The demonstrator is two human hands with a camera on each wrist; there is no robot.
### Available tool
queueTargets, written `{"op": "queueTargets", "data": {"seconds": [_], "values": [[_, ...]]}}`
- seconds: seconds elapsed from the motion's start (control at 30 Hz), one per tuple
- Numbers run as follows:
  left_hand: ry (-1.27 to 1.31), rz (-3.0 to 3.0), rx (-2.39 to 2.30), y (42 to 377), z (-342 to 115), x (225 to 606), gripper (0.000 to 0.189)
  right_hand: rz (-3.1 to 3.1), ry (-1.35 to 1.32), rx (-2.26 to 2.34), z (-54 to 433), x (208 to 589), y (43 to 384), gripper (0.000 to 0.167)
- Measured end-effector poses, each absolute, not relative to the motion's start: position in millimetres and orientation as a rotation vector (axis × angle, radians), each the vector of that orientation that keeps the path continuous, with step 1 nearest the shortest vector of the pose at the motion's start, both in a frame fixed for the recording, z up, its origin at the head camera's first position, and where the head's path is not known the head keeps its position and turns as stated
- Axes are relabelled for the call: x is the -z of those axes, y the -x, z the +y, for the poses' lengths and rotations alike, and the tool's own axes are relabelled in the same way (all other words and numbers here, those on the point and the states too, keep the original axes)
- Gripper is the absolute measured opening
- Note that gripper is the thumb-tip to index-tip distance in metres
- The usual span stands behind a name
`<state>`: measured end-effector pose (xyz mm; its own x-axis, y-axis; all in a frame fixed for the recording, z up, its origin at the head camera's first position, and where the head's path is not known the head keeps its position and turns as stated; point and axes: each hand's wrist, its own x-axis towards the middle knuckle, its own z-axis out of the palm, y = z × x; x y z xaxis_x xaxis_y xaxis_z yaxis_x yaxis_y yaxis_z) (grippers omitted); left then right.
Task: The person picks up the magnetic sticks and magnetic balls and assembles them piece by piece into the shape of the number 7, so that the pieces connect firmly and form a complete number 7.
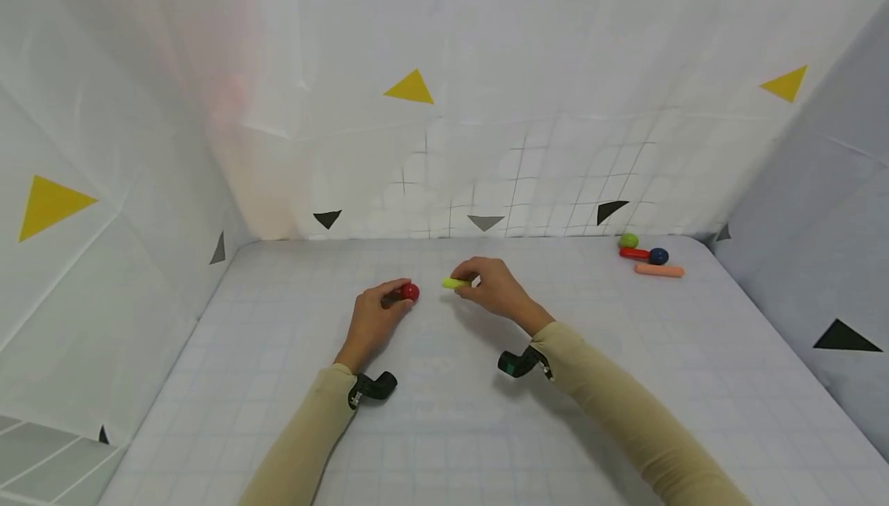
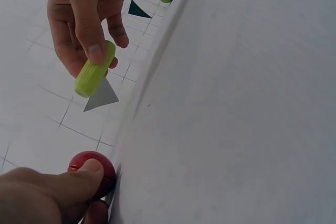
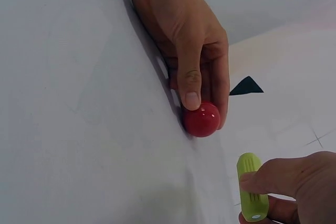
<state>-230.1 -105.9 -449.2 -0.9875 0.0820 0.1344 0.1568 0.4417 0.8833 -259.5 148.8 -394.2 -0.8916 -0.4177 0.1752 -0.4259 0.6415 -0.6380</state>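
Near the middle of the table, my left hand (image 1: 375, 319) pinches a glossy red ball (image 1: 410, 292) between thumb and fingers. In the right wrist view the red ball (image 3: 202, 120) sits low against the white tabletop, the thumb on its near side. To the right, my right hand (image 1: 495, 288) holds a short yellow-green ridged rod (image 1: 456, 283) by thumb and fingers, raised over the table with a shadow below. One end of the rod (image 3: 253, 187) shows a small pale hole in the right wrist view. A gap separates ball and rod.
At the back right of the table lie a green ball (image 1: 628, 241), a red rod (image 1: 634, 254), a dark blue ball (image 1: 658, 256) and an orange rod (image 1: 659, 270), close together. White sheeting (image 1: 556, 51) with coloured triangles walls the table at the back and sides.
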Motion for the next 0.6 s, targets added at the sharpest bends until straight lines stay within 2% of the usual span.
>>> {"op": "queueTargets", "data": {"seconds": [0.6], "values": [[0.249, -2.596, 1.601, 232.5, -106.6, 450.6, 0.041, -2.866, -0.767, -1.088, 118.8, 410.4, 265.4, 0.017]]}}
